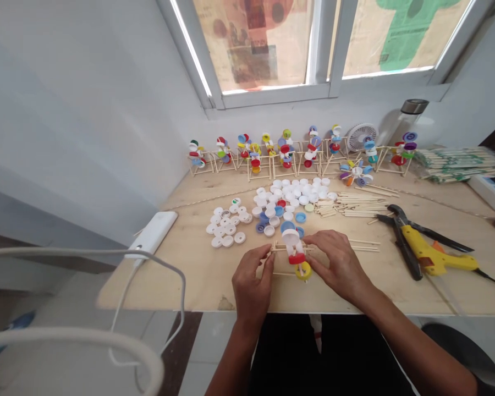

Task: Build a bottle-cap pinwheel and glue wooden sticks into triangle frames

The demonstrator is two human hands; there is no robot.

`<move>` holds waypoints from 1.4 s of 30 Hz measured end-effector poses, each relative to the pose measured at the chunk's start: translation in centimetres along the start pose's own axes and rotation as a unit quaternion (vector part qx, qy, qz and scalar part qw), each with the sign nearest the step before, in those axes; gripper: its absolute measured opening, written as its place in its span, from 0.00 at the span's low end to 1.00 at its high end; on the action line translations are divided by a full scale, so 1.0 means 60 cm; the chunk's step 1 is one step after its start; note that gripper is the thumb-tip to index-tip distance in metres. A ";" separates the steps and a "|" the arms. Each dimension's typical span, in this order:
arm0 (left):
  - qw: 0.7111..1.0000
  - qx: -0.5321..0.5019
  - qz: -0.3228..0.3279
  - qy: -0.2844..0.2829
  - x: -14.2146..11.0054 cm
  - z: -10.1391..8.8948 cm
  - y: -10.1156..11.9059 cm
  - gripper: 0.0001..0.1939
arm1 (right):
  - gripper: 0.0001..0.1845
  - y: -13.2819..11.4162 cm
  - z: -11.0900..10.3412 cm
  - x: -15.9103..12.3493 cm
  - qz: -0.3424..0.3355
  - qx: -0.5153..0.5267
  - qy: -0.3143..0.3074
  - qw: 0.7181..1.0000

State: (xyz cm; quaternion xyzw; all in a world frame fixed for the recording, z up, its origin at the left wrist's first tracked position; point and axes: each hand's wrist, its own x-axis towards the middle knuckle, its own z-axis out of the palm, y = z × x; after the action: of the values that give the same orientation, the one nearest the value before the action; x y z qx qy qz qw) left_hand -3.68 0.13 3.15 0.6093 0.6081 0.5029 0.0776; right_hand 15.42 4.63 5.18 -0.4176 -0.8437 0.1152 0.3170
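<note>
A small stick frame with a bottle-cap wheel stands near the table's front edge, between my two hands. Its caps are blue, white, red and yellow, set around a pale hub. My left hand pinches the left end of the frame's wooden sticks between thumb and fingers. On the other side, my right hand has its thumb and fingers closed at the frame's right end, close to the wheel. The caps partly hide the sticks behind them.
Loose white caps and blue caps lie beyond my hands, with loose sticks to their right. A yellow glue gun and black-handled pliers lie at right. Several finished wheels line the back. A power strip sits left.
</note>
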 end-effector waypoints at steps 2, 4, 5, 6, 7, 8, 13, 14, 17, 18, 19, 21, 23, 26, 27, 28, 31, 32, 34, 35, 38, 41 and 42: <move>1.000 0.002 0.006 0.005 0.000 0.001 -0.002 0.10 | 0.12 0.002 0.003 0.000 -0.001 0.007 0.001 1.000; 1.000 0.002 0.013 0.009 -0.001 0.002 -0.004 0.10 | 0.12 0.003 0.007 0.000 0.000 0.017 0.001 1.000; 1.000 0.001 0.016 0.011 -0.001 0.002 -0.005 0.10 | 0.12 0.003 0.008 -0.001 0.001 0.022 0.002 1.000; 1.000 0.001 0.019 0.011 -0.001 0.002 -0.006 0.10 | 0.13 0.004 0.009 -0.001 0.003 0.027 0.002 1.000; 1.000 0.002 0.020 0.010 -0.001 0.003 -0.007 0.10 | 0.13 0.004 0.009 -0.001 0.005 0.031 0.001 1.000; 1.000 0.003 0.019 0.009 -0.001 0.002 -0.008 0.10 | 0.15 0.005 0.008 0.000 0.006 0.034 -0.001 0.999; 1.000 0.006 0.017 0.005 -0.001 0.002 -0.008 0.10 | 0.17 0.008 -0.004 0.009 -0.023 0.044 -0.039 0.998; 1.000 0.006 0.018 0.005 0.000 0.001 -0.008 0.10 | 0.15 0.009 -0.006 0.011 -0.027 0.044 -0.046 0.998; 1.000 0.005 0.020 0.003 0.000 0.001 -0.007 0.10 | 0.11 0.008 -0.008 0.017 -0.027 0.044 -0.048 0.998; 1.000 0.005 0.021 0.002 0.000 0.001 -0.008 0.10 | 0.10 0.008 -0.007 0.018 -0.024 0.045 -0.047 0.998; 1.000 0.006 0.022 0.001 0.001 0.001 -0.008 0.10 | 0.09 0.007 -0.006 0.019 -0.022 0.047 -0.047 0.998; 1.000 0.007 0.024 0.001 0.001 0.001 -0.008 0.10 | 0.09 0.005 -0.004 0.019 -0.018 0.048 -0.047 0.998; 1.000 0.005 0.024 0.002 0.001 0.000 -0.008 0.10 | 0.08 0.002 -0.002 0.020 -0.015 0.049 -0.042 0.998; 1.000 0.002 0.025 0.004 0.001 0.001 -0.008 0.10 | 0.08 -0.002 0.001 0.021 -0.020 0.046 -0.035 0.998; 1.000 0.002 0.025 0.003 0.001 0.001 -0.008 0.10 | 0.08 -0.004 0.003 0.021 -0.022 0.044 -0.034 0.998; 1.000 0.003 0.026 0.002 0.001 0.001 -0.008 0.10 | 0.08 -0.005 0.004 0.022 -0.023 0.041 -0.033 0.998; 1.000 0.008 0.021 -0.001 0.000 0.001 -0.009 0.10 | 0.08 -0.006 0.008 0.023 -0.026 0.036 -0.030 0.999; 1.000 0.009 0.017 -0.002 -0.001 0.001 -0.009 0.10 | 0.09 -0.006 0.008 0.022 -0.027 0.034 -0.029 0.999; 1.000 0.011 0.009 -0.004 -0.003 0.000 -0.010 0.11 | 0.12 -0.004 0.004 0.020 -0.031 0.030 -0.024 0.999; 1.000 0.011 0.003 -0.005 -0.004 -0.002 -0.010 0.12 | 0.14 -0.002 0.000 0.017 -0.033 0.026 -0.020 0.999; 1.000 0.009 -0.022 -0.011 -0.009 -0.008 -0.011 0.14 | 0.19 0.003 -0.016 0.000 -0.032 0.009 -0.004 0.999; 0.998 0.010 -0.060 -0.019 -0.017 -0.016 -0.012 0.16 | 0.20 0.009 -0.030 -0.026 0.015 -0.002 0.022 1.000; 0.997 0.013 -0.072 -0.026 -0.020 -0.017 -0.013 0.16 | 0.20 0.011 -0.032 -0.035 0.037 -0.003 0.034 0.999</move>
State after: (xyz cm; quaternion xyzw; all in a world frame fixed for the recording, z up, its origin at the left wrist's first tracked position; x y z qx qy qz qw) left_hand -4.66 -1.22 2.45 0.5774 0.6546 0.4725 0.1217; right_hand 18.00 3.24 5.43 -0.4527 -0.8170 0.1104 0.3397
